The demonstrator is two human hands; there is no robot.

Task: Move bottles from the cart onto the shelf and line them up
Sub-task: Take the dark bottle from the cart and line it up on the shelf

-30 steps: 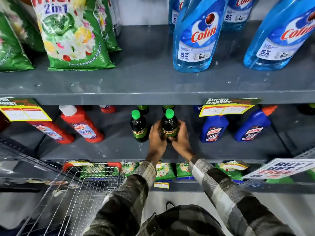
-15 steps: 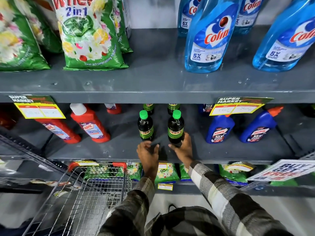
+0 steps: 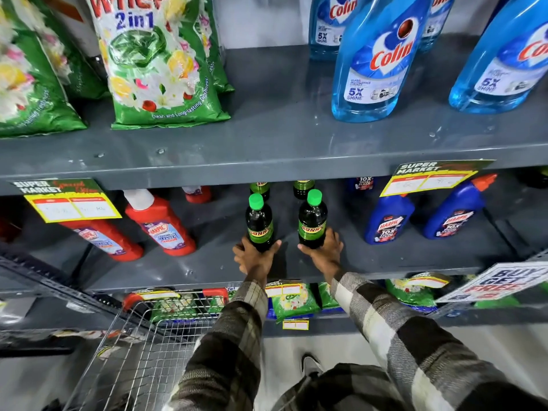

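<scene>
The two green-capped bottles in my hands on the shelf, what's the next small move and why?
Probably let go of both. The left bottle and right bottle already stand upright, side by side, in front of two others, with the left hand and right hand at their bases.

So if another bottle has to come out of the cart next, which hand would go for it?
Probably the left hand. It holds the left bottle directly above the cart, which stands on that side. The right hand, on the right bottle, would have to cross over.

Two upright green-capped bottles [image 3: 259, 225] [image 3: 312, 222], middle shelf [image 3: 207, 262]
</scene>
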